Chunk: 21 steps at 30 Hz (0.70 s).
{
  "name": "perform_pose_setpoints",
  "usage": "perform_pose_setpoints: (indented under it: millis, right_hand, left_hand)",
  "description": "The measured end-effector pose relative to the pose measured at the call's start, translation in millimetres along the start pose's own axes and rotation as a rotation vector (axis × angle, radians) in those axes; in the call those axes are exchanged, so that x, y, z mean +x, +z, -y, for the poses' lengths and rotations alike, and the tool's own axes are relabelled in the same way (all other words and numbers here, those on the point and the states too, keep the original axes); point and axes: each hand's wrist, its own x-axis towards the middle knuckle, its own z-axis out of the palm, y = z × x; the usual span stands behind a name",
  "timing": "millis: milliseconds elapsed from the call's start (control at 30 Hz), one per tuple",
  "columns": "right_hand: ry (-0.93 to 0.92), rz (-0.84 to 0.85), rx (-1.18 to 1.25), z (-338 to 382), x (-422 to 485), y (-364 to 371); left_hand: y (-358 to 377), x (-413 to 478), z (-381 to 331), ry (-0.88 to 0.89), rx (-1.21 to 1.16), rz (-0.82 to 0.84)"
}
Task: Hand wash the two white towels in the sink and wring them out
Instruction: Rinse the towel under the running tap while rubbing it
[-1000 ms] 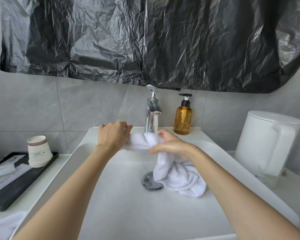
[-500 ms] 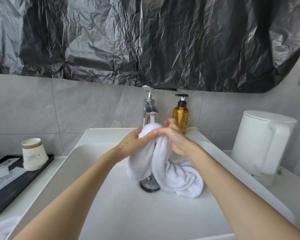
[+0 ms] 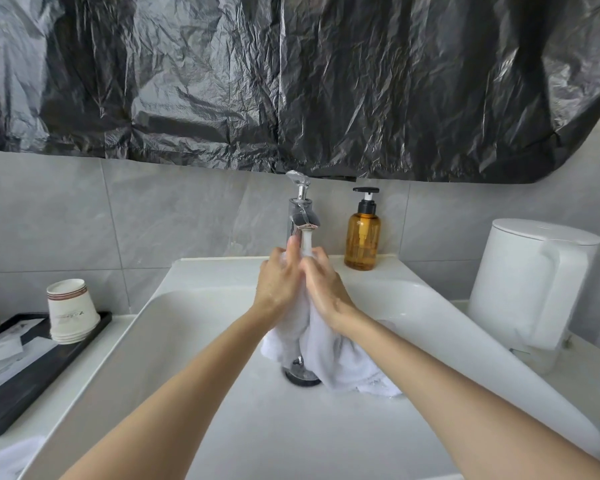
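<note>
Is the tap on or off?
On. A white stream of water falls from the tap onto the towel between the left hand and right hand.
</note>
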Motion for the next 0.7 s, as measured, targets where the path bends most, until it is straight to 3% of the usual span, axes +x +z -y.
perform_pose_setpoints:
  millis: [200, 300, 367, 400, 500, 633, 700]
  right_hand:
    - [-0.092, -0.18, -0.179, -1.5, 10.5, 0.0]
    - [-0.063, -0.072, -0.406, 0.7, 12.3, -3.8]
    - [-0.113, -0.025, -0.578, -1.2, 11.8, -13.0]
    - [-0.156, 0.029, -0.584, -1.0, 9.2, -18.9]
    - [-0.265, 0.135, -0.512, -6.5, 10.3, -32.7]
    - [-0.163, 0.065, -0.321, -15.1, 23.2, -37.3]
    - [-0.095, 0.07, -0.201, -19.2, 27.1, -36.1]
  left_hand:
    - [-5.6, -1.5, 3.1, 0.07, 0.255, -0.007]
    - [-7.1, 0.5, 2.7, 0.005, 0.301, 0.005]
    - [-7.0, 4.1, 3.9, -0.013, 0.451, 0.07]
    - [-8.4, 5.6, 5.2, -0.018, 0.491, 0.104]
    - [-21.0, 9.4, 8.1, -0.109, 0.306, 0.236]
    - [-36.8, 9.0, 2.0, -0.287, 0.332, 0.49]
    - [-42.6, 9.0, -3.4, -0.272, 0.28, 0.425]
